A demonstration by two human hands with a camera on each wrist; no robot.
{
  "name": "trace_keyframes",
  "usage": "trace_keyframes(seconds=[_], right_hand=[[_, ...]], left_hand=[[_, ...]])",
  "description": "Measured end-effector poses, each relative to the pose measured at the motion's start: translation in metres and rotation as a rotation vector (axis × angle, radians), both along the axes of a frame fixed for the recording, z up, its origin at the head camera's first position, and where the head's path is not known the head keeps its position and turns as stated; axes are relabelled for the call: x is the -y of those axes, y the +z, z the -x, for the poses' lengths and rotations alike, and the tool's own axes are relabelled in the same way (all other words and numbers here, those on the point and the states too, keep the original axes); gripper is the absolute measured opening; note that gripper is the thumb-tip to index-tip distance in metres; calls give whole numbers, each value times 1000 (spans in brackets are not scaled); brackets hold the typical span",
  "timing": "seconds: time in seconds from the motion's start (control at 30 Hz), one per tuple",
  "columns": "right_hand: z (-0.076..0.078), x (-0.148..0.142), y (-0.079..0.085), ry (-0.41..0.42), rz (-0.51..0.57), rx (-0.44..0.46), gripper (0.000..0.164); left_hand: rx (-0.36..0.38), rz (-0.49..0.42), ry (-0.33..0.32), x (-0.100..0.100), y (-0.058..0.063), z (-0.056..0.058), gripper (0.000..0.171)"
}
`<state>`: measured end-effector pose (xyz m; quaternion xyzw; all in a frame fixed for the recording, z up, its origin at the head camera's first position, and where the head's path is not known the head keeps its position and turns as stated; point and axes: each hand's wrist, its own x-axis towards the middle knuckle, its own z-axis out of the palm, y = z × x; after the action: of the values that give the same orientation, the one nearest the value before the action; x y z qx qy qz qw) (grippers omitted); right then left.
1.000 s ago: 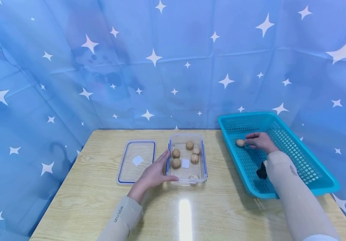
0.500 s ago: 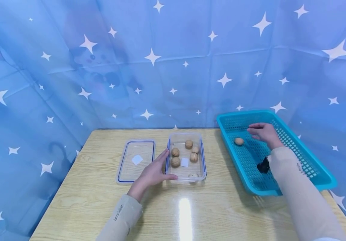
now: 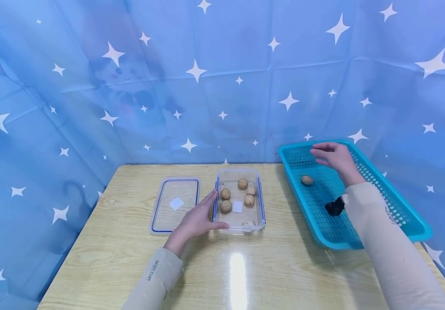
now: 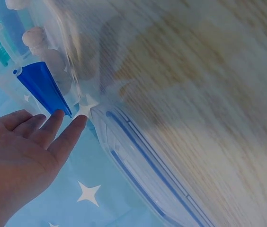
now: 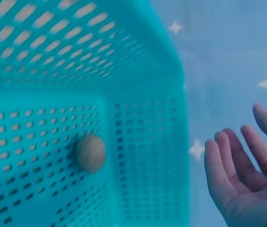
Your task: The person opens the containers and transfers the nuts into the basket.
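My left hand (image 3: 196, 220) lies along the left side of a clear plastic food container (image 3: 262, 202), fingers straight, thumb stretched along its near edge. Inside the container sit several walnuts (image 3: 225, 206) and a small white square (image 3: 237, 207). In the left wrist view, fingertips (image 4: 79, 120) reach up beside its blue side latch (image 4: 46, 87). Over the far part of a turquoise mesh basket (image 3: 311, 224) hovers my right hand (image 3: 337, 160), fingers loosely bent, nothing between them. One walnut (image 3: 307, 180) lies on the basket floor; the right wrist view shows that walnut (image 5: 91, 153) apart from the hand.
The container's clear lid (image 3: 166, 217), with a blue seal and a white square, lies flat left of the container. A black device (image 3: 335, 207) sits at the right wrist. Behind the wooden table (image 3: 102, 241) hangs a blue star-patterned curtain (image 3: 160, 86).
My right hand has drawn away from the walnut in the basket and risen toward the basket's far end, leaving the nut lying there. My left hand keeps its place at the container.
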<state>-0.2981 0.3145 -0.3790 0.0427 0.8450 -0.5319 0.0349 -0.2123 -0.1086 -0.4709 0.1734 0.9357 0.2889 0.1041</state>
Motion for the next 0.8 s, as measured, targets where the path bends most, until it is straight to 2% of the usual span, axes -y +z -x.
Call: trace_keyframes(seconds=[0.2, 0.47, 0.8], right_hand=[[-1, 19, 16, 11, 4, -3, 66], [-6, 46, 27, 49, 25, -65, 62], [-10, 84, 29, 86, 8, -73, 56]], left_hand=[[2, 2, -1, 0, 0, 0, 113], [5, 14, 3, 0, 2, 1, 114], [7, 9, 8, 0, 4, 0, 111]])
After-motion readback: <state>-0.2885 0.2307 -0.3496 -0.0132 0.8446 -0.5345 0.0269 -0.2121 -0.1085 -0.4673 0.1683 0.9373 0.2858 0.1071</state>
